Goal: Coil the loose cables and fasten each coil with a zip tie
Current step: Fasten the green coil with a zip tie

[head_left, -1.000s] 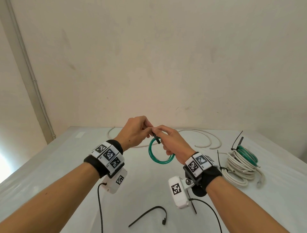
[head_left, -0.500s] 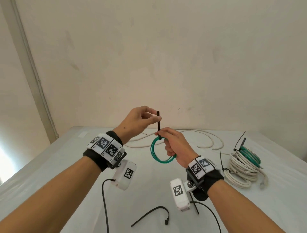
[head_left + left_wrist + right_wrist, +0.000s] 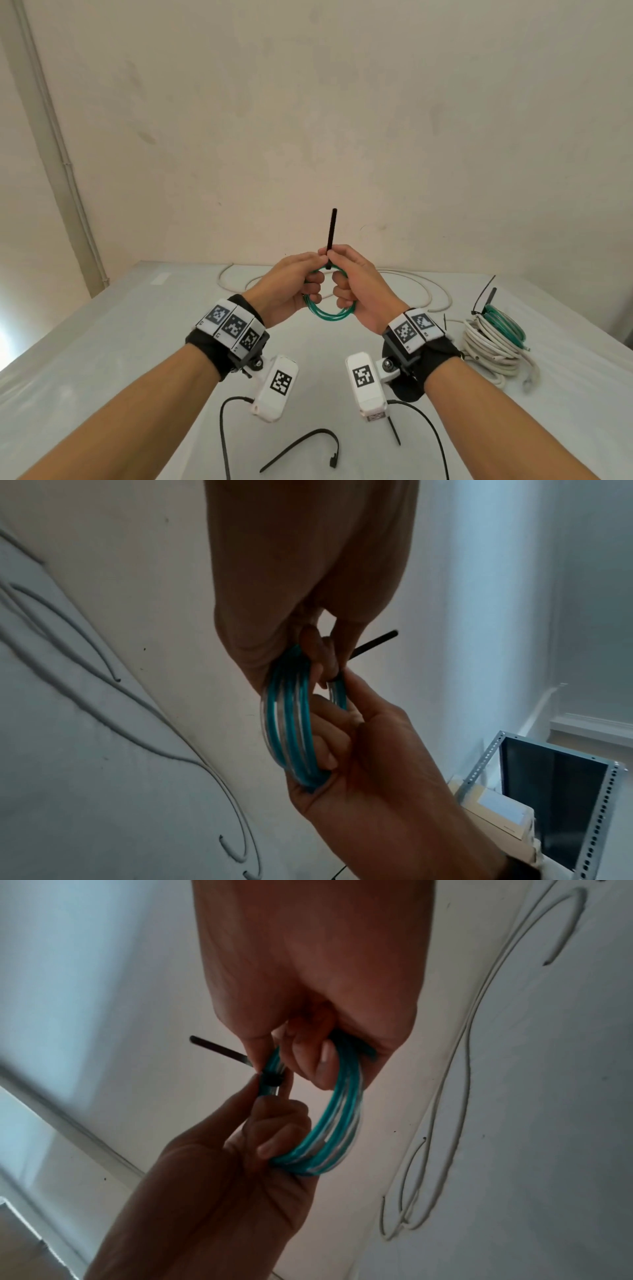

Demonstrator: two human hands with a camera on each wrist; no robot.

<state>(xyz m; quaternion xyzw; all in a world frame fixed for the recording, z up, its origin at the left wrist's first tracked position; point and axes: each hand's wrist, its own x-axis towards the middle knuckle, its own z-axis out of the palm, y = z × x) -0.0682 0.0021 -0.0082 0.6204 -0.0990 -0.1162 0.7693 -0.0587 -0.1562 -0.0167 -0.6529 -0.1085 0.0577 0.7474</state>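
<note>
- The table (image 3: 102, 359) fills the lower part of the head view, white and bare in front of me.
- A loose white cable (image 3: 404, 277) curls across its far side, behind my hands.
- At the right sits a pile of coils (image 3: 493, 346) — white cable with a green one on top, black tie tails sticking up from it.
- My left hand (image 3: 291, 291) and right hand (image 3: 359, 287) meet above the table, both curled onto the green coil (image 3: 329, 313), held upright between them.
- My left fingers hook through the ring and thumb and forefinger pinch at its top; my right hand grips the other side, fingers through the ring too.
- A black zip tie (image 3: 331, 233) wraps the top of the coil, its tail pointing straight up between my thumbs; the right wrist view shows its band (image 3: 270, 1080) across the strands.
- 1 spare tie (image 3: 308, 448) lies on the table near me, bent into an arc; another (image 3: 394, 431) lies just beside it, mostly hidden under my right wrist camera.
</note>
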